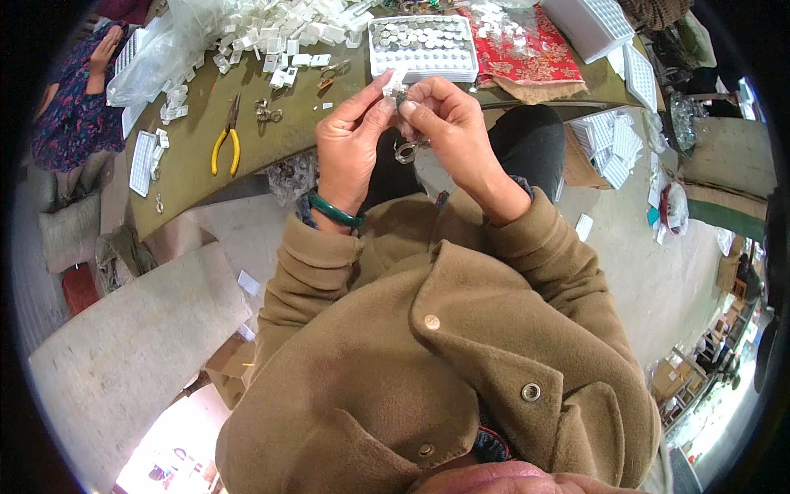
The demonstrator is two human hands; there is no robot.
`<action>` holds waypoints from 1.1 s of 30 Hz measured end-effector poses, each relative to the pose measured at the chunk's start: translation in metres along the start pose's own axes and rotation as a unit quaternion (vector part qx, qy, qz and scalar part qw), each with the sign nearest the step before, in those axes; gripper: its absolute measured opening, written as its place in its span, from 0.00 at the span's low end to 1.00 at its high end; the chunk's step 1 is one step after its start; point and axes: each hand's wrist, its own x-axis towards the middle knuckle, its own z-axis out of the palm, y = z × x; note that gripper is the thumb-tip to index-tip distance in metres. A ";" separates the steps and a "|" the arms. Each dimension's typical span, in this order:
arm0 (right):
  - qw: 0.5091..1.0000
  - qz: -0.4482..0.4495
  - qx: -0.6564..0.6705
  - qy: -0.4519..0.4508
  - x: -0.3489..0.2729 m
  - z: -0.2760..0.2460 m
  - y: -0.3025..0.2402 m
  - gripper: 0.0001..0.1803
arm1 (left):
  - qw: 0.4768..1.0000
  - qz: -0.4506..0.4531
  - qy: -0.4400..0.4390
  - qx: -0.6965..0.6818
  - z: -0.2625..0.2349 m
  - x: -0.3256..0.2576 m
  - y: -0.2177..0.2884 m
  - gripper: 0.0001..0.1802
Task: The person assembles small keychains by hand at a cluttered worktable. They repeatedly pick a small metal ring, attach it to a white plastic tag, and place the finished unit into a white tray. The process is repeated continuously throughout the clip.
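Close together at the table's near edge, my two hands work on one small item. My left hand (350,140), with a green bangle at its wrist, pinches a small translucent white plastic piece (395,82) between thumb and fingers. The thumb and fingers of my right hand (453,123) are closed on a small dark-green piece (401,98), mostly hidden. Beneath the fingers hangs a silvery metal ring (404,152); what it is joined to is hidden. Just beyond the hands lies a white tray (424,76) with rows of small round pieces.
Pliers with yellow handles (224,150) and some metal rings (267,112) lie left on the green table (185,177). White plastic cases (288,37) are heaped behind. A red patterned cloth (527,58) and stacked white trays (588,29) are right. Another person's hand (103,51) shows far left.
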 end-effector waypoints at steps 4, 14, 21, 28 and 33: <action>0.990 -0.075 -0.119 0.020 -0.002 0.004 0.002 0.02 | 0.999 -0.008 0.048 -0.007 0.007 -0.003 -0.004 0.17; 0.999 -0.015 -0.030 0.005 0.003 -0.008 -0.002 0.03 | 0.993 0.030 -0.008 0.115 0.010 -0.006 0.000 0.17; 1.000 -0.004 -0.017 0.022 -0.005 -0.010 -0.004 0.05 | 0.980 -0.092 0.009 0.177 -0.001 -0.003 0.006 0.22; 0.999 0.007 0.045 -0.010 -0.012 -0.009 -0.023 0.11 | 0.980 -0.075 0.018 0.184 0.000 0.000 0.003 0.16; 0.963 -0.142 -0.211 0.093 -0.020 -0.007 -0.034 0.10 | 0.989 -0.074 -0.003 0.125 0.007 -0.002 0.004 0.14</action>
